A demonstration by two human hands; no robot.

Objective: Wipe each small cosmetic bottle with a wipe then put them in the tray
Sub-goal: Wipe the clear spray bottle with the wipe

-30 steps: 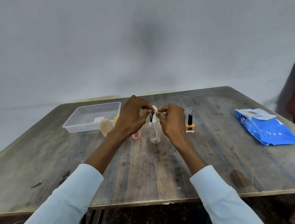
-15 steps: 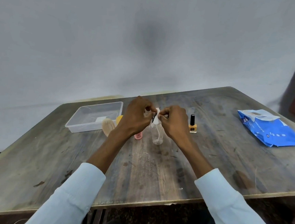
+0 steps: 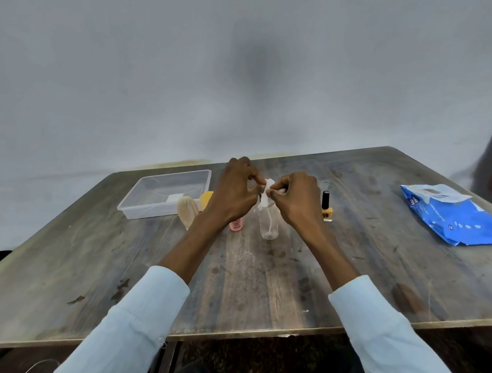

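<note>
Frame centre: left hand [image 3: 234,191] and right hand [image 3: 295,201] both pinch wipe [image 3: 267,195] over clear bottle [image 3: 269,224] on surface [image 3: 260,277].

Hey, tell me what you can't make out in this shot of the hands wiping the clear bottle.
Head view only:
- Top of the clear plastic spray bottle: covered by the white wipe and both hands, left, right.
- Pink item and orange item: mostly behind the left hand.
- Print on the blue wipes pack and the yellow nail polish bottle: too small.
</note>
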